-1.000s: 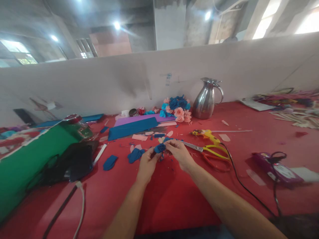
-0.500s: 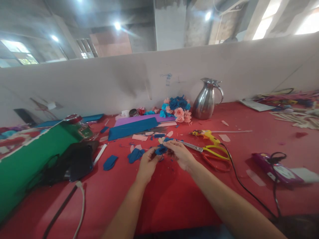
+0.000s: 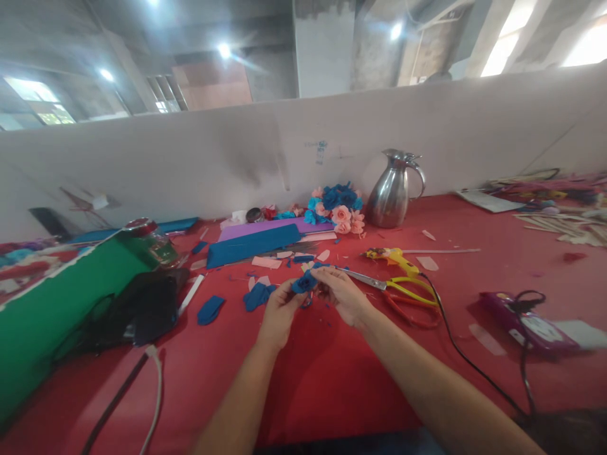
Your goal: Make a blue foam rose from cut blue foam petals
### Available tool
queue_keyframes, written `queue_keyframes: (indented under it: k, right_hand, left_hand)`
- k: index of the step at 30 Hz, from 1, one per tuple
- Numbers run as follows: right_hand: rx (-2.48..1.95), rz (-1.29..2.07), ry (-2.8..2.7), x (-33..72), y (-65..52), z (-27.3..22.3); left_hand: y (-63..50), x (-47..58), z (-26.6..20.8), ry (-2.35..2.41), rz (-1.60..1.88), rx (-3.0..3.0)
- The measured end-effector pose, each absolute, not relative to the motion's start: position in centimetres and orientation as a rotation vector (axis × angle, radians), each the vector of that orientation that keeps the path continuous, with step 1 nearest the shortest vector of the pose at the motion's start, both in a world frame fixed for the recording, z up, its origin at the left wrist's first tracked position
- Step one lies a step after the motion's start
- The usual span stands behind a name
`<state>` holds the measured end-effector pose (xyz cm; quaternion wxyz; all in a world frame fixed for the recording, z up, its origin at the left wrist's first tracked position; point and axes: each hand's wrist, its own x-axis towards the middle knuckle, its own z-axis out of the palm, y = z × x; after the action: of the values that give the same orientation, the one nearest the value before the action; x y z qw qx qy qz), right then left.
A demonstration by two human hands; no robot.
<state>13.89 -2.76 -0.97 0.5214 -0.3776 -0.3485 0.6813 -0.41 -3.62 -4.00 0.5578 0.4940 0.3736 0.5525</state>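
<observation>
A small blue paper flower (image 3: 304, 282) is held between my two hands over the red table. My left hand (image 3: 281, 309) pinches its lower left side. My right hand (image 3: 342, 293) is closed at its upper right, thumb and fingers drawn together; its fingertips are partly hidden. Blue paper petals (image 3: 258, 296) lie just left of my left hand, with one more blue petal (image 3: 210, 309) farther left. Right of my right hand, scissors (image 3: 403, 288) with yellow and red handles point their blades toward it.
Behind the hands lie blue paper sheets (image 3: 256, 245) and pink scraps (image 3: 266, 261). A bunch of paper flowers (image 3: 340, 212) stands by a steel jug (image 3: 389, 193). A yellow glue gun (image 3: 396, 258) trails a black cord at right, near a purple power box (image 3: 528, 321). A green box (image 3: 61, 322) stands left.
The blue flower has turned and shifted slightly left between my fingers, showing more of its blue folds. Both hands keep almost the same place.
</observation>
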Motion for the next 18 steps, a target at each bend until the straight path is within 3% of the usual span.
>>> queue_keyframes:
  k: [18]
  right_hand:
    - [-0.851, 1.514, -1.022, 14.00, -3.23, -0.60]
  left_hand:
    - [-3.61, -0.30, -3.20, 0.910, 1.363, 1.044]
